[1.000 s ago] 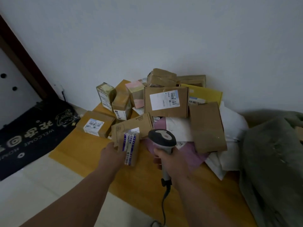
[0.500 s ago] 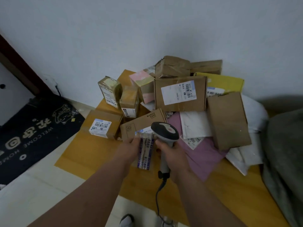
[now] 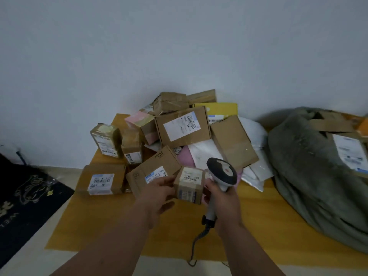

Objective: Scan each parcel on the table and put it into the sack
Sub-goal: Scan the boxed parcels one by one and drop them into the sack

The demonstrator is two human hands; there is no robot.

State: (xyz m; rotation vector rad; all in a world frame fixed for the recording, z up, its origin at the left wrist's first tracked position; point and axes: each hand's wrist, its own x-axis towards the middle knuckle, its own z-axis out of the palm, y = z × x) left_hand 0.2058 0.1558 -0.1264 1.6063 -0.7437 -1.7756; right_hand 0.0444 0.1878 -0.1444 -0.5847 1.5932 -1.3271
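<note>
While the left hand (image 3: 159, 193) holds a small box (image 3: 190, 185) up by its left side, its label facing up, the right hand (image 3: 223, 200) is wrapped round the handle of the scanner (image 3: 222, 173), whose head sits just right of the box. Both hover above the table (image 3: 103, 222) near its front edge, with the heap of parcels (image 3: 179, 136) behind them toward the back edge and the sack (image 3: 310, 172) at the right end.

Judging from this, the scan could fail: the scanner head points past the box rather than at its label, and the label looks partly taped over, so glare may spoil the read. The left hand's hold looks light, fingers on one side only, so the box could slip as it is carried across to the sack. The scanner's cable (image 3: 196, 244) trails over the front edge and might snag.

Count: one scanner, one sack with at least one labelled parcel showing in its mouth, one box in hand. On the table, roughly ten cardboard boxes and several soft mailers, white and pink; the overlap hides the exact number.
</note>
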